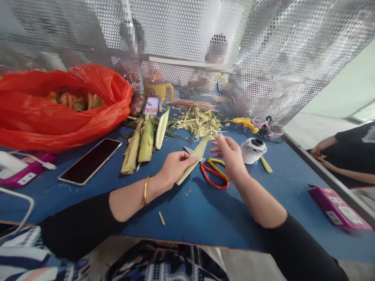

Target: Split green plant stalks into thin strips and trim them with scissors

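Observation:
A long pale-green corn husk strip point(195, 157) is pinched between the thumb and fingers of my left hand point(175, 167), its narrow end pointing up and away. Just right of that tip, my right hand point(229, 154) is raised with fingers apart and nothing seen in them. Beneath the husk and between my hands lie scissors point(215, 180) with one red and one yellow handle, blades partly hidden. A spool of white thread point(253, 151) stands beyond my right wrist. Left of my hands lie thicker husk pieces point(146, 144) and a single pale husk point(162, 130).
A heap of husk shreds point(202, 123) lies at the back by the perforated metal screen point(187, 31). A yellow glue gun point(246, 124) is behind the thread. Leftward are a phone point(90, 162) and red plastic bag point(114, 89). Purple power strip point(340, 208) and another person's hands point(319, 154) are right.

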A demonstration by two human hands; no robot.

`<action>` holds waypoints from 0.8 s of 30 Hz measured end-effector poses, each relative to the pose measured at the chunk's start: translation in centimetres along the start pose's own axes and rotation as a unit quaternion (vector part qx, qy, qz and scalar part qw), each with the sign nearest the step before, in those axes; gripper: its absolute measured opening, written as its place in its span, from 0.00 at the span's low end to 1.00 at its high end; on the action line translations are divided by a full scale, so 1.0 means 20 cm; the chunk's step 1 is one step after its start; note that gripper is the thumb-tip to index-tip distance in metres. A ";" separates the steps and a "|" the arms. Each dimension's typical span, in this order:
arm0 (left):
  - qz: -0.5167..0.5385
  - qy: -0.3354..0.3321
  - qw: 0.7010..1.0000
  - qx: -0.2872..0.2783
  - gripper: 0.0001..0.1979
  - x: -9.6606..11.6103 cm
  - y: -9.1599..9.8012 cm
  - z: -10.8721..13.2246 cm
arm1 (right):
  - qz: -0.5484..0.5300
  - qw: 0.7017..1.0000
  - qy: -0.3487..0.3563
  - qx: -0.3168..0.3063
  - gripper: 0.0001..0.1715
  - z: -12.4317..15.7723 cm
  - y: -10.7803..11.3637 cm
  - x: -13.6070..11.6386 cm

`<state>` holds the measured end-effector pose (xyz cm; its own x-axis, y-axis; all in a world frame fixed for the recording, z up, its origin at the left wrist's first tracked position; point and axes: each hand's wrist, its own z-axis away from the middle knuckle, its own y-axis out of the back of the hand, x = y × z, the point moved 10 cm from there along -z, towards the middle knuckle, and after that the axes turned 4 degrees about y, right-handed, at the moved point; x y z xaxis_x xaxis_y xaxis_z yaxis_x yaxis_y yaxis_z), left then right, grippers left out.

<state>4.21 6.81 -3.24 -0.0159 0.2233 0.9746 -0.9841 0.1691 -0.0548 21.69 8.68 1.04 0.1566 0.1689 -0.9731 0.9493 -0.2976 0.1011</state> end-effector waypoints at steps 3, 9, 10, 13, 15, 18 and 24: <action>-0.031 -0.015 0.999 -0.014 0.14 0.00 -0.01 -0.01 | -0.009 0.989 -0.040 -0.145 0.21 0.08 -0.19 0.05; -0.091 -0.065 0.993 0.038 0.09 0.03 0.05 -0.04 | 0.001 0.994 -0.025 -0.111 0.15 0.06 -0.14 0.06; -0.094 -0.065 0.993 0.029 0.10 0.03 0.04 -0.04 | 0.002 0.994 -0.019 -0.103 0.15 0.05 -0.13 0.05; -0.091 -0.053 0.994 -0.003 0.10 0.03 0.01 -0.03 | 0.004 0.996 -0.009 -0.089 0.14 0.03 -0.10 0.03; -0.089 -0.055 0.994 -0.009 0.09 0.03 0.00 -0.03 | 0.009 0.996 -0.006 -0.090 0.14 0.04 -0.10 0.02; -0.096 -0.061 0.993 -0.009 0.10 0.03 0.00 -0.03 | 0.014 0.995 0.000 -0.098 0.14 0.05 -0.12 0.02; -0.162 -0.115 0.980 0.025 0.13 0.08 0.05 -0.04 | 0.015 0.995 -0.005 -0.094 0.14 0.03 -0.10 0.03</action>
<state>3.40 8.02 -1.89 0.2646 -0.0571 0.9627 -0.9516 0.1462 0.2702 19.63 8.81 0.11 0.1841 0.1520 -0.9711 0.9786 -0.1212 0.1665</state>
